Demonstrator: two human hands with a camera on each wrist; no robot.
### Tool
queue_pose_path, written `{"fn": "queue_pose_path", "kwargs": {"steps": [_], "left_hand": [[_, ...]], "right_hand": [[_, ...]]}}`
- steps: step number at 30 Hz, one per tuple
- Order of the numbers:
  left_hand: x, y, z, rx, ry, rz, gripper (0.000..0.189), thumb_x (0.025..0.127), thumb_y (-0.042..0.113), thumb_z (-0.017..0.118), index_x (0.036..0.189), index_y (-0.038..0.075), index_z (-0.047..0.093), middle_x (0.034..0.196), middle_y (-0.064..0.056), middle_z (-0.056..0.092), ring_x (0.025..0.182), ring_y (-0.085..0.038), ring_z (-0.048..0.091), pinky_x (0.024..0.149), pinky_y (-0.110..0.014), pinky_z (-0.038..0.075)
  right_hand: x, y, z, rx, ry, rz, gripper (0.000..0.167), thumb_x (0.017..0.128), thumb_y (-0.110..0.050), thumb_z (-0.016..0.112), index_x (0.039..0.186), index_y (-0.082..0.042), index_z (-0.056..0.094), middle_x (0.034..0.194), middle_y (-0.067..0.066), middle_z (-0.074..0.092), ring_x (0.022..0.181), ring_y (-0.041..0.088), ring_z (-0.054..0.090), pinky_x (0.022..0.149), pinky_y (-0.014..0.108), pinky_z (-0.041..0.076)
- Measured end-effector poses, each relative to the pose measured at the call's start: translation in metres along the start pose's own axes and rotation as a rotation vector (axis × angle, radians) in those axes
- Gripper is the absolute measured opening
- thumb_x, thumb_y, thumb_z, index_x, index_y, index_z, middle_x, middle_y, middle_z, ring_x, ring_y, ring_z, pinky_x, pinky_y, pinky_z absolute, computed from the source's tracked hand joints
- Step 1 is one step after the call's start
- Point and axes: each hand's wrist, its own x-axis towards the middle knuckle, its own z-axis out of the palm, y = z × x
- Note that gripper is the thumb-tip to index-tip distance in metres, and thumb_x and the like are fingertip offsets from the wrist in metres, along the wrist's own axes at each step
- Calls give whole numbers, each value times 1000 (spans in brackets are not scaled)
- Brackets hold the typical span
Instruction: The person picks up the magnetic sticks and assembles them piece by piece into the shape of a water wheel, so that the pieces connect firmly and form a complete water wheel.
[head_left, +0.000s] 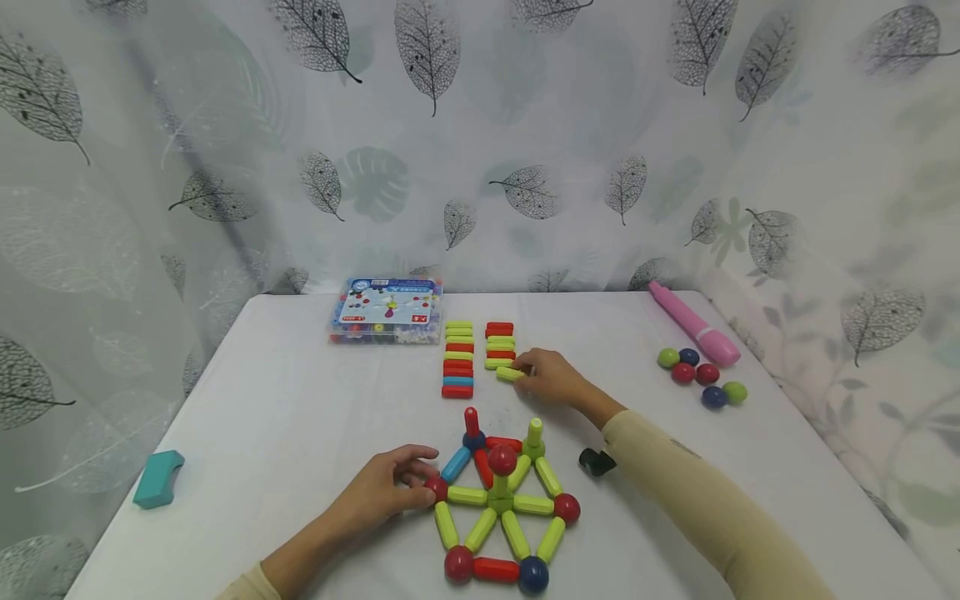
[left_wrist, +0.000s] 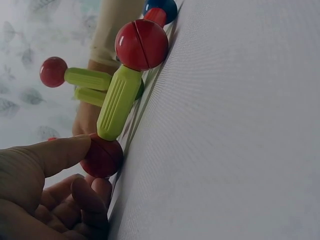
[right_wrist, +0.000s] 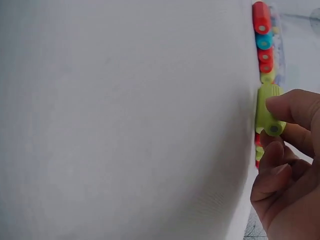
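Note:
My right hand [head_left: 551,379] pinches a yellow-green magnetic rod [head_left: 510,374] between thumb and fingers, at the near end of the shorter row of rods [head_left: 500,343]. The right wrist view shows the pinched rod [right_wrist: 269,111] with a grey dot on its end. My left hand [head_left: 382,487] holds a red ball [left_wrist: 102,157] at the left corner of a wheel-shaped structure of rods and balls, its thumb on the ball. A yellow-green hub [head_left: 500,500] forms the middle, with an upright rod topped by a red ball [head_left: 502,460]. Two more rods stand upright on the far corners.
A longer row of rods [head_left: 458,367] lies left of the short one, before a clear plastic box [head_left: 386,312]. Several loose balls [head_left: 707,374] and a pink tube [head_left: 693,323] lie at the right. A black object [head_left: 596,462] sits beneath the right forearm; a teal block [head_left: 158,479] lies left.

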Motion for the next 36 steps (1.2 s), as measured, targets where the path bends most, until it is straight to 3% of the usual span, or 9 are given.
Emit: {"fn": "queue_pose_path", "kwargs": {"steps": [5, 9, 14, 19, 27, 31, 36], "left_hand": [[0, -1, 0, 4, -1, 3, 58, 87, 18, 80, 138, 5, 58, 113, -4, 71, 89, -20, 60, 59, -24, 49], [0, -1, -1, 8, -2, 15, 57, 86, 18, 80, 138, 4, 58, 113, -4, 72, 89, -20, 60, 60, -24, 48], [-1, -1, -2, 5, 3, 21, 57, 86, 17, 80, 137, 4, 58, 113, -5, 72, 90, -20, 60, 59, -24, 48], [0, -1, -2, 6, -2, 27, 57, 86, 18, 80, 137, 3, 58, 113, -5, 72, 90, -21, 60, 59, -24, 48], [0, 0, -2, 12, -7, 24, 58, 86, 19, 80, 138, 4, 58, 113, -4, 72, 90, -20, 60, 59, -25, 48], [1, 0, -2, 18, -1, 30, 57, 86, 18, 80, 138, 5, 59, 113, -4, 72, 90, -20, 60, 57, -25, 48], [1, -1, -1, 12, -3, 24, 57, 86, 18, 80, 137, 4, 59, 113, -4, 72, 91, -20, 60, 59, -24, 48]], "right_hand": [[-17, -6, -18, 210, 21, 20, 32, 95, -24, 69, 124, -12, 69, 113, 5, 66, 102, 24, 57, 84, 38, 53], [-32, -21, -34, 396, 26, 98, 35, 94, -31, 69, 125, -14, 67, 115, 8, 66, 104, 31, 57, 85, 43, 52], [-52, -44, -46, 601, -18, 159, 40, 92, -32, 73, 124, -9, 66, 98, 12, 63, 74, 27, 51, 61, 29, 42], [-82, -63, -46, 793, -61, 165, 39, 91, -27, 73, 122, -3, 64, 101, 9, 70, 58, 14, 41, 49, 23, 31], [-147, -71, -29, 1200, -35, 212, 30, 98, -20, 68, 120, -3, 58, 108, 7, 75, 50, 6, 45, 45, 15, 31], [-163, -73, -15, 1268, -34, 242, 31, 97, -20, 69, 121, -2, 60, 106, 6, 75, 48, 4, 45, 44, 13, 32], [-169, -77, 1, 1269, -9, 306, 26, 95, -21, 70, 114, -4, 64, 91, 1, 69, 46, 5, 46, 44, 15, 32]]}}
